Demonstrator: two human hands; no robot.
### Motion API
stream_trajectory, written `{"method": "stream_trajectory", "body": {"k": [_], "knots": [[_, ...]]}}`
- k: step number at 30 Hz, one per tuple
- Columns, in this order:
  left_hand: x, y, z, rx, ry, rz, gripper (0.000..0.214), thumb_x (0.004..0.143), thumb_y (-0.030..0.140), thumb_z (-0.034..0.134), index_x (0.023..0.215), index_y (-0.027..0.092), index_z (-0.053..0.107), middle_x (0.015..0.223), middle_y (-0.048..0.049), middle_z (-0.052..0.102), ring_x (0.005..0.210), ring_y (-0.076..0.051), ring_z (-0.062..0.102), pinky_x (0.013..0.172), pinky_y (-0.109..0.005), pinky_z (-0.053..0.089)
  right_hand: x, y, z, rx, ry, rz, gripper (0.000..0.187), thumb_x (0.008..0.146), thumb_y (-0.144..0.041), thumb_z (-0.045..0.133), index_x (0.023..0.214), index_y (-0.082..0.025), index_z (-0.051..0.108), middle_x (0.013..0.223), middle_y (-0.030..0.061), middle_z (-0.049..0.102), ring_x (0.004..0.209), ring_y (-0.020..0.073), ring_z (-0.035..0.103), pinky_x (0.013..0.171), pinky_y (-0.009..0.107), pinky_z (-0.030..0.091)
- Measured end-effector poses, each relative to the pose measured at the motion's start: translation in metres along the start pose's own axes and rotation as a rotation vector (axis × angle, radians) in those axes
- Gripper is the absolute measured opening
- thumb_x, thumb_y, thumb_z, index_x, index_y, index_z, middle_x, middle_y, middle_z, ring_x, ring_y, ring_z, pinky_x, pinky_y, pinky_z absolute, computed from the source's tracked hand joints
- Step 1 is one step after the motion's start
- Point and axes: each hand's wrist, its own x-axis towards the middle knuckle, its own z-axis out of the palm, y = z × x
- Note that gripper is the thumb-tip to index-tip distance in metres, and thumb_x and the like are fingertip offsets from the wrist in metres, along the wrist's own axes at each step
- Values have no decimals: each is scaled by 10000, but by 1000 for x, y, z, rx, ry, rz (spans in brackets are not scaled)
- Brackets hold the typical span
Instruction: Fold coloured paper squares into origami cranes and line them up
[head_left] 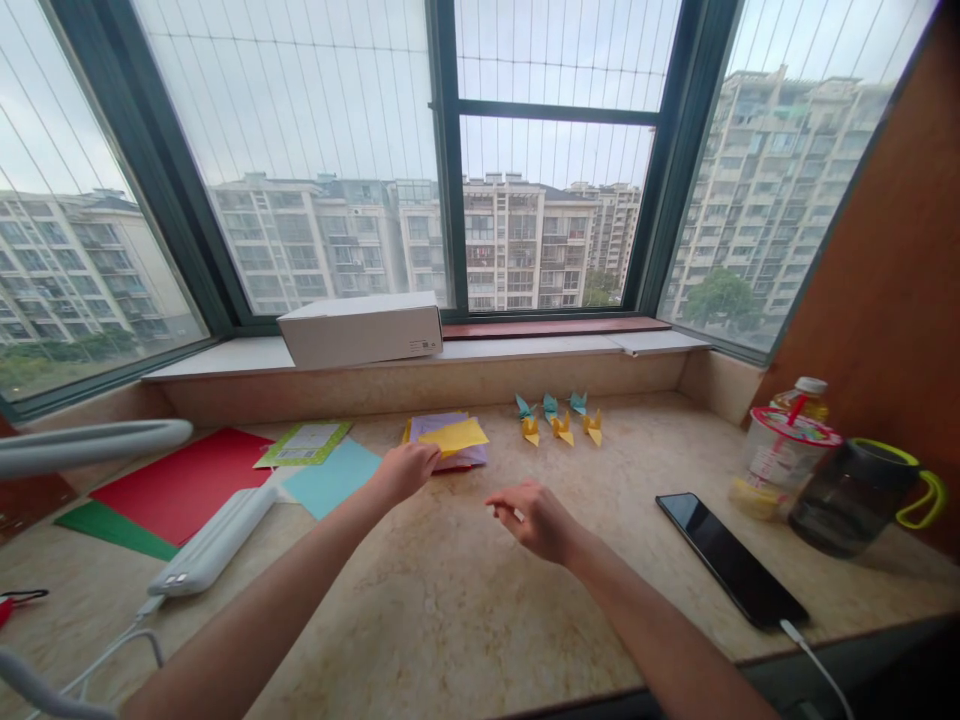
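My left hand [407,471] pinches the near left corner of a sheet of yellow paper [459,437], which lies tilted over a small stack of coloured paper [474,462] with purple and red sheets showing. My right hand [531,518] hovers over the counter to the right of the stack, holding nothing. Its fingers are loosely bent, with a gap at the thumb. Beyond it stand folded paper cranes in two rows: three light blue cranes [550,407] at the back and three yellow cranes [562,429] in front.
Red paper [180,485], green paper [124,530], light blue paper [334,478] and a white power bank [214,540] lie left. At right are a phone [727,560] with a cable, a plastic cup [780,460] and a dark mug [855,495]. A white box [364,330] sits by the window.
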Motion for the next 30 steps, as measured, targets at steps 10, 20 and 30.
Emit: {"method": "stream_trajectory", "body": {"k": [10, 20, 30], "knots": [[-89, 77, 5, -302, 58, 486, 262, 969, 264, 426, 941, 223, 683, 802, -83, 696, 760, -203, 644, 750, -325, 457, 7, -28, 32, 715, 30, 251, 447, 916, -553, 524, 1115, -173, 651, 1048, 94, 726, 980, 247, 685, 861, 353, 546], [-94, 54, 22, -847, 357, -171, 398, 909, 402, 552, 1237, 177, 572, 1087, -134, 649, 933, -237, 635, 811, -385, 522, 6, -25, 22, 938, 29, 448, 380, 849, -470, 670, 1109, -194, 675, 1123, 93, 723, 1020, 274, 692, 926, 426, 544], [-87, 57, 26, -1536, 22, -399, 513, 804, 507, 670, 1176, 158, 618, 1097, -121, 680, 996, -239, 643, 787, -320, 514, 0, -31, 10, 1064, -111, 520, 389, 809, -401, 739, 1123, -180, 678, 1054, 93, 736, 914, 239, 715, 864, 395, 559]]}}
